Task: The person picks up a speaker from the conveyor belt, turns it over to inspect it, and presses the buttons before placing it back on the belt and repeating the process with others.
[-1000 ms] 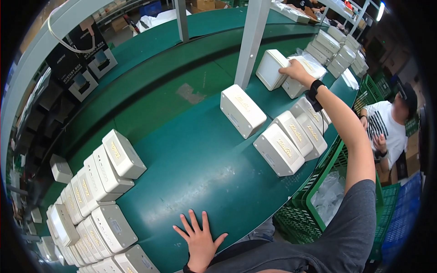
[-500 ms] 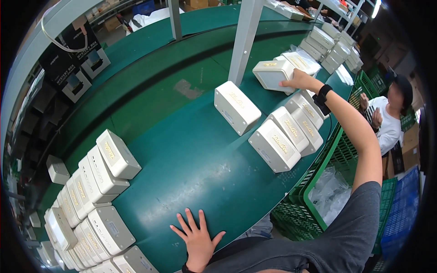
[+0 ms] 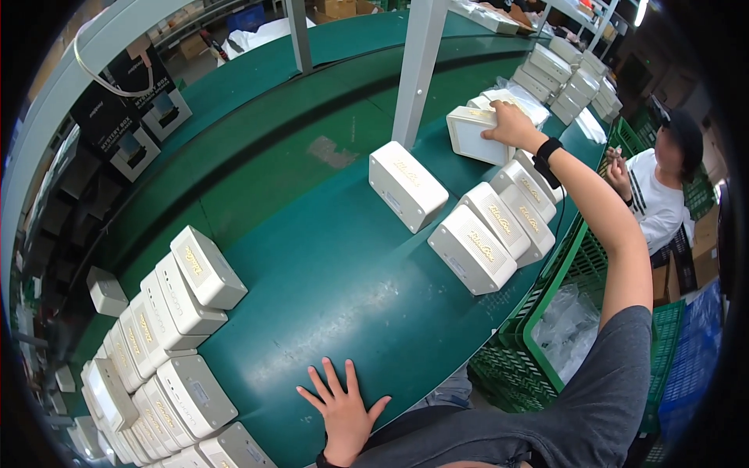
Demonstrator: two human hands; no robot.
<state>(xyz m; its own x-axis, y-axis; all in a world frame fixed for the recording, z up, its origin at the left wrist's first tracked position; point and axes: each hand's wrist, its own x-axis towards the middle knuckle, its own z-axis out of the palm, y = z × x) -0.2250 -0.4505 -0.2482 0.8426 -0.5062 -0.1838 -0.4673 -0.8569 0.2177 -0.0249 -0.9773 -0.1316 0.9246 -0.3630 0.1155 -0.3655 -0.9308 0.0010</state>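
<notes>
At the far right of the green worktop, my right hand [image 3: 516, 129] grips a white box-shaped speaker [image 3: 473, 139] by its top and side, its pale front panel facing left. Whether the speaker's base touches the surface I cannot tell. Just behind it lie more white units, partly hidden by the hand. My left hand [image 3: 346, 417] rests flat near the front edge with spread fingers, holding nothing. Between the hands stands a lone white speaker [image 3: 408, 187] with gold lettering on top. Nearer me, a leaning row of similar speakers [image 3: 473, 248] sits below my right forearm.
Stacked rows of white speakers [image 3: 199, 269] fill the left. A grey metal post [image 3: 420, 74] rises behind the worktop [image 3: 312, 312]. Green crates [image 3: 538, 343], one with clear plastic bags [image 3: 569, 327], stand at right. Another person [image 3: 659, 187] is beyond. More units are stacked at far right [image 3: 546, 70].
My right hand has shifted slightly right with the speaker, which has turned so its gold-marked top shows less. My left hand stays in place on the worktop.
</notes>
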